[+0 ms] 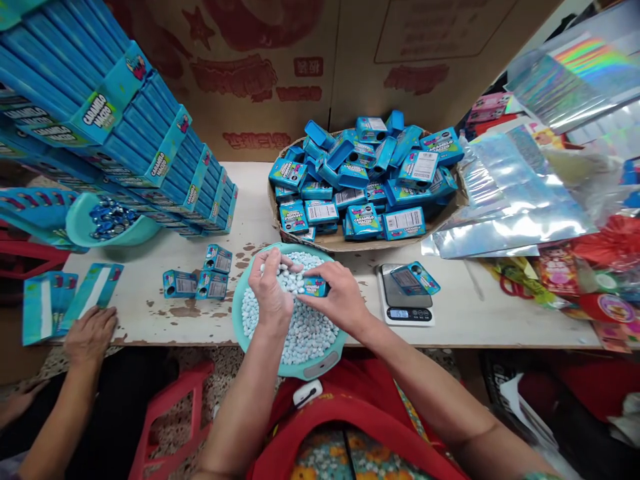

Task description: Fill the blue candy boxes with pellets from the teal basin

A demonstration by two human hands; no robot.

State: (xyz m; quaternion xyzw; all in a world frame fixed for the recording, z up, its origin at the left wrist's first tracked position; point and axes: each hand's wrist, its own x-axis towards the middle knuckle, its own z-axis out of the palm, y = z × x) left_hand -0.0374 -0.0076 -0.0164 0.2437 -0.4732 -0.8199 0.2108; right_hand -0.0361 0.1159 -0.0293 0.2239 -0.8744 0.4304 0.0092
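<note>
Over a teal basin (320, 363) of pale blue-white candies (313, 337), both my hands are close together. My left hand (273, 290) is cupped with its fingers curled around some candies (286, 279). Gripped between the thumb and fingers of my right hand (340, 297) is a small blue candy box (314, 287), its end turned toward the left hand. Whether the box's end is open is hidden by my fingers.
A carton tray (370, 248) heaped with blue boxes stands behind the basin. Right of it, a digital scale (407, 317) bears a flat blue packet (416, 279). Several small boxes (213, 285), tall box stacks (165, 160) and a co-worker's hand (93, 333) are at left.
</note>
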